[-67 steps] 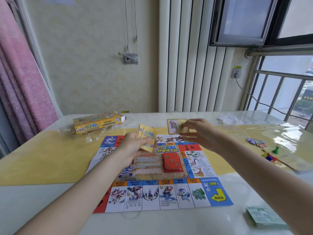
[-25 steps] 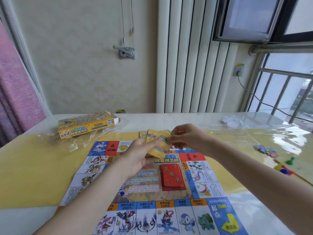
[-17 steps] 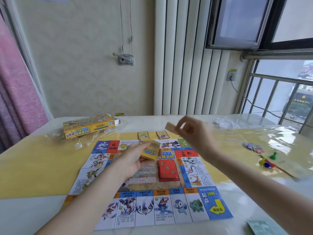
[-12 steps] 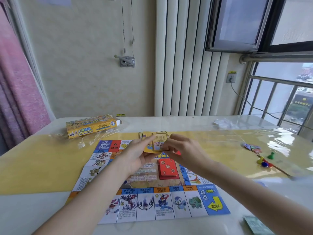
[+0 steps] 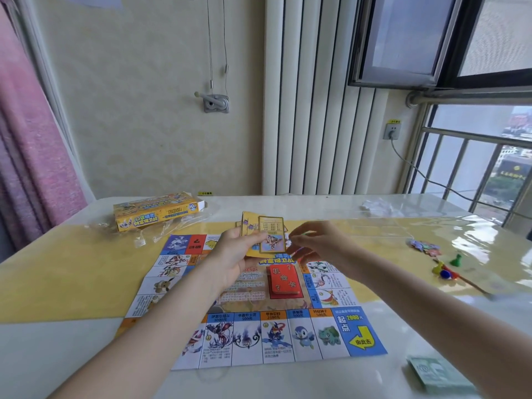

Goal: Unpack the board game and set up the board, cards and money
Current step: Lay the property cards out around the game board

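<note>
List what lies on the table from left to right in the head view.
Yellow game box → game board → red card deck → coloured pawns. The stack of green banknotes lies at the near right.

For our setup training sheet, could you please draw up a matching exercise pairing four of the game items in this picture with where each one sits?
Things:
1. red card deck
2. yellow game box
3. stack of green money
4. yellow cards

Places:
A. on the table's near right corner
B. held in the left hand above the board
C. lying in the middle of the board
D. on the table's far left, beyond the board

Right pairs: 1-C, 2-D, 3-A, 4-B
</note>
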`<state>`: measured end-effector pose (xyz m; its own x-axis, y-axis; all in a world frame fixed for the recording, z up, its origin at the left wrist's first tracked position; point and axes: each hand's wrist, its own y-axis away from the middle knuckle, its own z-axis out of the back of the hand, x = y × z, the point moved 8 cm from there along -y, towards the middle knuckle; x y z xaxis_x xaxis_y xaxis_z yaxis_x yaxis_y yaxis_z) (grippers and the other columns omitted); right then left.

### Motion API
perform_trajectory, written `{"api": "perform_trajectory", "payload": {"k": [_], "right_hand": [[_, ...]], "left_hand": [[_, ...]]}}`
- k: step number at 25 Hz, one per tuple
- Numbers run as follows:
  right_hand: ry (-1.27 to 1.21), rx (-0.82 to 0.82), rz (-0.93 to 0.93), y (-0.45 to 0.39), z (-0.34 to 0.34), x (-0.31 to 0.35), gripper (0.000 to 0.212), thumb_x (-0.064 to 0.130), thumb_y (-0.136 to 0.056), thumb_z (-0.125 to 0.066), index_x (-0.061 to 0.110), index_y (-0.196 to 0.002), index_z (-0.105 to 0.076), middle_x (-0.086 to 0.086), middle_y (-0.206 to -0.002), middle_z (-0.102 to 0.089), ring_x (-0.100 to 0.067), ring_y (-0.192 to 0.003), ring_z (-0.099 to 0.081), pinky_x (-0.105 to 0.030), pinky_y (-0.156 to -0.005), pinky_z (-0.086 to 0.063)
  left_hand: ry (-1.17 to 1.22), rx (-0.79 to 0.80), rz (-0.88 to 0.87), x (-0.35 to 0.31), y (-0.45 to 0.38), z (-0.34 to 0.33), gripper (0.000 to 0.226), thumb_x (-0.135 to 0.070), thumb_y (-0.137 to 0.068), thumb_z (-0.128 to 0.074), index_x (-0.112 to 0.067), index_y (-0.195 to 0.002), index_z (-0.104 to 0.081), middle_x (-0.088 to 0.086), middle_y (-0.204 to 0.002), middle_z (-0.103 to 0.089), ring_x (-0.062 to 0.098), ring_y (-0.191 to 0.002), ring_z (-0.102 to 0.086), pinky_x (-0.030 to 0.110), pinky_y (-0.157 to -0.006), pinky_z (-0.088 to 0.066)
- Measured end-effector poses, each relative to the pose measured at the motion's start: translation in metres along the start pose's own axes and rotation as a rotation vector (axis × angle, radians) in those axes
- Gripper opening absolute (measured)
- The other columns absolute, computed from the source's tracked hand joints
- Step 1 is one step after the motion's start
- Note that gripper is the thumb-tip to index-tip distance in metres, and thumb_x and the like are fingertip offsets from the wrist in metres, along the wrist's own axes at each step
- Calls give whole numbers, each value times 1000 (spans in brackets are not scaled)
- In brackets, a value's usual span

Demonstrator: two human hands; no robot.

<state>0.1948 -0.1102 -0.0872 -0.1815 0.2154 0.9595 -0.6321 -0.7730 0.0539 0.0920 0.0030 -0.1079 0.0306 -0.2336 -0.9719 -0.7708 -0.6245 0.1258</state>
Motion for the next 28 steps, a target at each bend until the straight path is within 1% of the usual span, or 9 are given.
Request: {"api": "perform_trajectory", "payload": {"k": [3,6,11,13,15,18,20,24,28], "right_hand": [[-167,53,-93,4,-11,-9,20,0,-80,-65,0,-99,-58,-17,-85,-67,-20,-67,-68,-23,-62,-58],[-112,76,-121,6,-20,-16,35,-2,-76,-69,1,-107,-53,-15,-85,-66,-18,-66,-65,-22,-63,-57],[-85,162,-128,8,-29,-18,59,-7,-77,-66,16,-124,-40,-15,-84,-63,-22,-69,-63,-28,-69,-57],[-55,121,-93,4,-27,-16,56,-6,-76,-67,16,-120,-42,-15,-83,-63,-21,-69,-62,-26,-65,-56],[-71,1,-57,-5,-18,-14,41,-2,-76,-69,10,-109,-49,-12,-83,-62,-18,-66,-59,-22,-58,-52],[-181,-119,-34,-22,-11,-11,11,1,-78,-68,4,-82,-58,-13,-77,-62,-16,-63,-55,-19,-51,-47],[-219,-130,-33,-36,-18,-6,13,0,-79,-67,5,-73,-57,-15,-76,-61,-17,-60,-52,-17,-47,-45],[-164,-49,-64,-68,-69,6,13,-1,-78,-68,7,-73,-59,-13,-74,-61,-13,-55,-53,-13,-41,-44],[-127,63,-101,-94,-145,14,14,-1,-79,-67,-1,-92,-64,-10,-78,-63,-12,-59,-58,-14,-47,-51]], "left_hand": [[-42,-51,7,6,-1,-1,11,-4,-85,-63,-13,-87,-56,10,-95,-65,20,-76,-61,30,-60,-54],[-87,-71,66,21,4,1,17,-3,-83,-66,-8,-96,-56,8,-90,-65,19,-77,-62,36,-75,-53],[-85,-64,85,28,10,5,34,-5,-83,-67,-13,-106,-43,5,-91,-59,20,-88,-60,36,-79,-54],[-79,-70,73,26,9,6,27,-6,-83,-67,-12,-97,-44,2,-87,-58,21,-91,-59,40,-89,-51],[-115,-50,64,25,9,7,16,-7,-83,-67,-11,-89,-53,4,-87,-63,19,-85,-61,41,-94,-48],[-241,-41,37,19,8,21,14,-8,-83,-67,-10,-95,-61,8,-95,-67,20,-85,-63,39,-89,-50],[-255,-130,16,10,7,51,15,-7,-85,-65,-9,-99,-59,8,-99,-65,22,-87,-62,36,-79,-53],[-208,-432,-1,-14,7,143,25,-2,-86,-62,-3,-110,-54,17,-110,-62,29,-93,-60,37,-72,-51],[-160,-564,-4,-25,-7,203,33,1,-86,-61,0,-118,-54,19,-118,-61,24,-89,-57,29,-59,-49]]}}
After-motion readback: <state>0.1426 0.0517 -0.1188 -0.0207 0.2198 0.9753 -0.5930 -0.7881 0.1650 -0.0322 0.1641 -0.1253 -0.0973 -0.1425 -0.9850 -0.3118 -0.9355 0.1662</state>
